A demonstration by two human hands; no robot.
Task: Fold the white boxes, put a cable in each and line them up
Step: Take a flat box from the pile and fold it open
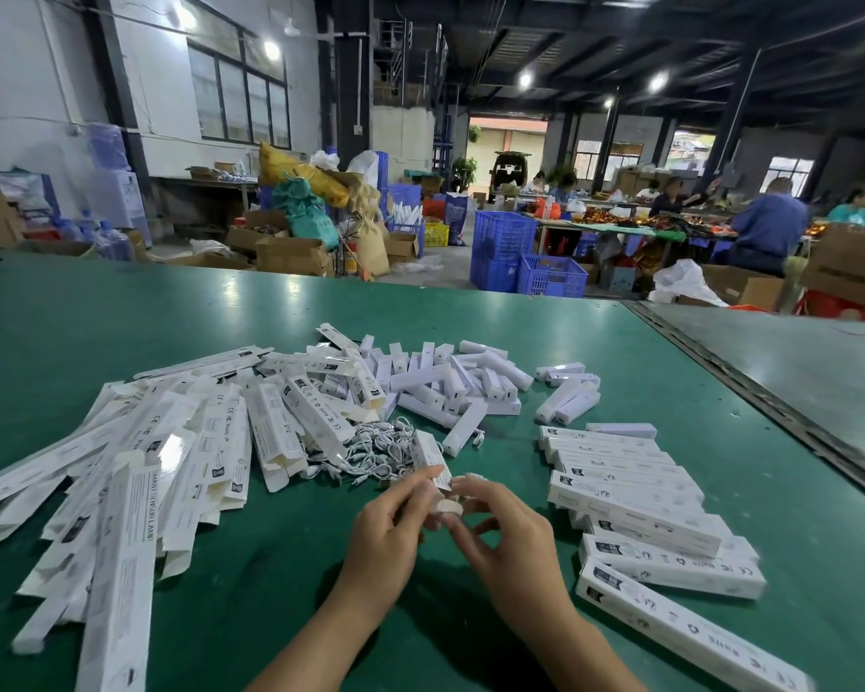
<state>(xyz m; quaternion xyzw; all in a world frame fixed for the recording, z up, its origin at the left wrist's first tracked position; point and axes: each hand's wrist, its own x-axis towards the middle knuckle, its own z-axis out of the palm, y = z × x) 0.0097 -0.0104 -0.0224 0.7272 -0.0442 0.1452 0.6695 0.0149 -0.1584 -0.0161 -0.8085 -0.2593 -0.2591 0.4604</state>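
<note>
- white box (pixel 429 457): lower centre of frame, held just above the green table (pixel 251 581), long axis pointing away from the camera, near-end flap open and bent
- left hand (pixel 388 521): fingers curled round the box's near end, thumb lying on top
- right hand (pixel 503 524): fingers curled, tips pinching the near-end flap (exact finger contact is blurred)
- the two hands sit close together, almost touching at the box end
- cables (pixel 370 454): tangled white heap directly behind the hands, touching the far part of the held box
- flat boxes (pixel 141 472): loose fan of unfolded blanks across the left half of the table, some overlapping the cable heap
- closed boxes (pixel 635 496): row lying side by side at centre right, running down to the lower right corner; the nearer ones are skewed
- lamp units (pixel 450 384): jumbled pile of plain white bars at centre, behind the cables; a few more lie apart at its right
- background: blue crates (pixel 515 252) centre right beyond the table edge, cardboard cartons (pixel 290 254) centre left, people (pixel 770 222) seated at tables in the upper right
</note>
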